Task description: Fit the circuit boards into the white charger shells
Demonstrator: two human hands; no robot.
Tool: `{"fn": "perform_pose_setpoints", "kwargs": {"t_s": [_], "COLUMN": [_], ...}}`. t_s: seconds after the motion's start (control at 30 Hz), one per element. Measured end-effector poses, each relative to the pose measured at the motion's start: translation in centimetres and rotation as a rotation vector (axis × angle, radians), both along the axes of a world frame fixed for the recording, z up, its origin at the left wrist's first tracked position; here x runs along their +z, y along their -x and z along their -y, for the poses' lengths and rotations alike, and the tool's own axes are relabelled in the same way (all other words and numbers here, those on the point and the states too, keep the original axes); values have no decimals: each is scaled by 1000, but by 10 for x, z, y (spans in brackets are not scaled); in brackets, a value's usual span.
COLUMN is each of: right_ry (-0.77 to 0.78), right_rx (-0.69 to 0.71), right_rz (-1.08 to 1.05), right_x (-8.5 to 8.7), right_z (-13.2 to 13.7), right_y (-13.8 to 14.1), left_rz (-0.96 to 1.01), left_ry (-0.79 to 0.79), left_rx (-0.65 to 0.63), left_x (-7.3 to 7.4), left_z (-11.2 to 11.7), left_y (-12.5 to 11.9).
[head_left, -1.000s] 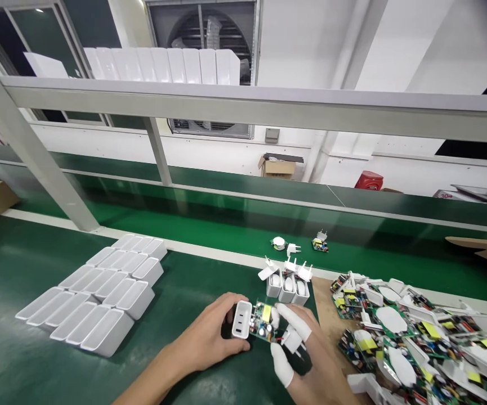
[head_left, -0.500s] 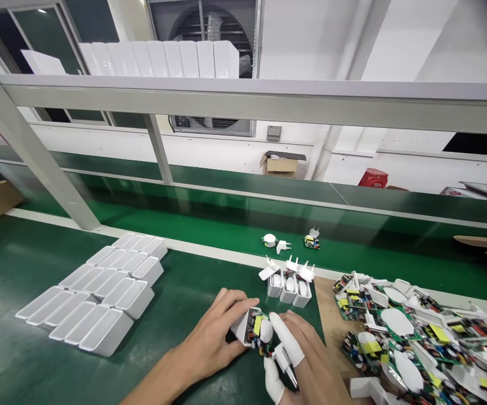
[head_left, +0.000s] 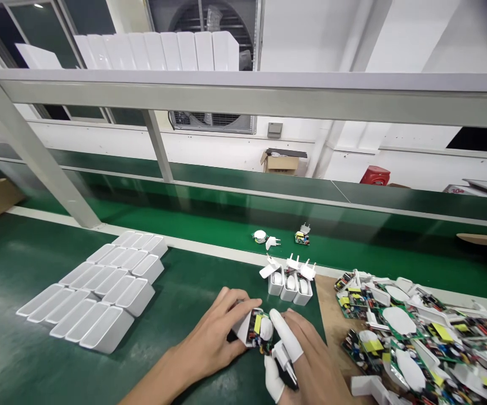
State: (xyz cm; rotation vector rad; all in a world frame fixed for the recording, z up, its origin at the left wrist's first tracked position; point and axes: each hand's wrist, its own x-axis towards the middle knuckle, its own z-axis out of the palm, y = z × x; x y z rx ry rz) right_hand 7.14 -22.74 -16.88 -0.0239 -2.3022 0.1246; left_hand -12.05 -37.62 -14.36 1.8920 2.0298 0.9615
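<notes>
My left hand is closed around a white plastic charger case, tilted with its opening toward my right hand. In the mouth of that case sits a circuit board with a yellow label and a round white pad. My right hand, with white covers on thumb and forefinger, grips the board and its white plug piece. Just beyond stand three white cases with boards inside and pronged plug ends leaning out on top.
Rows of open white cases stand on the green table at left. A heap of circuit boards covers brown cardboard at right. Loose boards lie on the green conveyor belt. A metal shelf frame spans above.
Both hands stay nearly still, the board sitting slightly closer into the case. The loose boards on the belt have shifted left.
</notes>
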Motion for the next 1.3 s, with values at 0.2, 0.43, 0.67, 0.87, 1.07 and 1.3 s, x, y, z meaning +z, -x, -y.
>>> {"fn": "perform_pose_setpoints", "kwargs": {"t_s": [0.2,0.43,0.67,0.87,1.07,1.3], "right_ry": [5,53,58,54,63,41], "right_rx": [3,-27,-49,-65,-63,-31], "right_rz": [30,7,5,28,64,115], "right_x": [7,20,24,23,19,16], "right_z": [1,5,6,6,6,6], "right_y": [0,-1,0,-1,-2,-5], "left_rz": [12,21,34,29,33,63], "left_ry": [-6,2,5,5,11,32], "left_rx": [-8,0,-1,-1,4,-18], "left_x": [1,-2,-2,0,-1,-1], "left_z": [-1,-1,-1,-1,-2,-2], "left_y": [0,-1,-2,-2,-2,-5]}}
